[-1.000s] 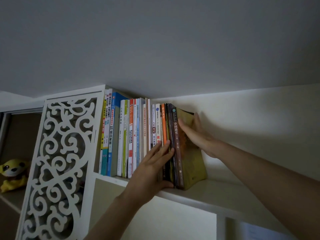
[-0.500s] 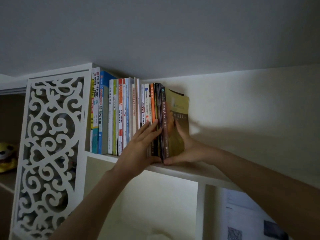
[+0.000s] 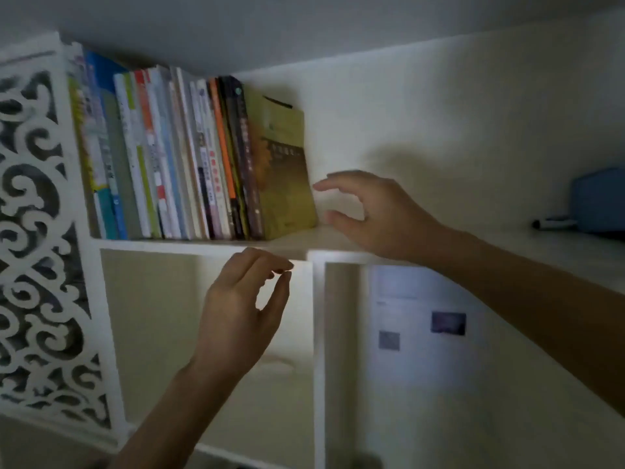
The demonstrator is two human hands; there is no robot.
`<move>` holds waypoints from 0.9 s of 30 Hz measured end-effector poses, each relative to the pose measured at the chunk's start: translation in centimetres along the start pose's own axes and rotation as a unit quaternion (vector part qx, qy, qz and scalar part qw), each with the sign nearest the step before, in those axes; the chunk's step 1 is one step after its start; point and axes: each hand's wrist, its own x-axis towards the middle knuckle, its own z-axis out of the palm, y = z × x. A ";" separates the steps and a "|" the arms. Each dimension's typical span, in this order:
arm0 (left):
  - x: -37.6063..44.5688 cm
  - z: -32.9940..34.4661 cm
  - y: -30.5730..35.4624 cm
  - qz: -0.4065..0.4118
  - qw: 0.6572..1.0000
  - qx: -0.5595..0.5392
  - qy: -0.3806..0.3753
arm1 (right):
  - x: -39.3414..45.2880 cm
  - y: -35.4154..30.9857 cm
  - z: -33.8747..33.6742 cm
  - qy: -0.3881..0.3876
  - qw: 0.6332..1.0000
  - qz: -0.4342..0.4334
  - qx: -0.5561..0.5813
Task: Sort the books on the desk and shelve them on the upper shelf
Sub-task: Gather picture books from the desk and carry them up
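Note:
A row of several books stands upright at the left end of the upper shelf. The rightmost one is an olive-yellow book, leaning slightly against the dark spines beside it. My right hand hovers just right of that book, fingers loosely curved, holding nothing and apart from the cover. My left hand hangs below the shelf's front edge, fingers relaxed and curled a little, empty.
A white carved scroll panel closes the shelf's left side. A blue box and a dark pen lie on the shelf at far right. Below are white compartments and a sheet with printed pictures.
Both hands have let go of the books and drawn back: the left dropped below the shelf edge, the right moved off the yellow book to its right. The view has tilted down and right.

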 end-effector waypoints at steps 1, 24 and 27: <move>-1.5 0.7 2.0 0.011 0.999 -0.033 -0.021 | -2.9 -0.9 -0.9 0.034 0.998 -0.054 -0.027; -42.9 31.9 49.2 0.135 0.653 -0.084 -0.740 | -85.0 5.6 -13.5 -0.422 0.569 0.696 -0.121; -45.8 33.2 49.3 0.130 0.658 -0.054 -0.740 | -87.2 4.2 -11.7 -0.384 0.593 0.692 -0.146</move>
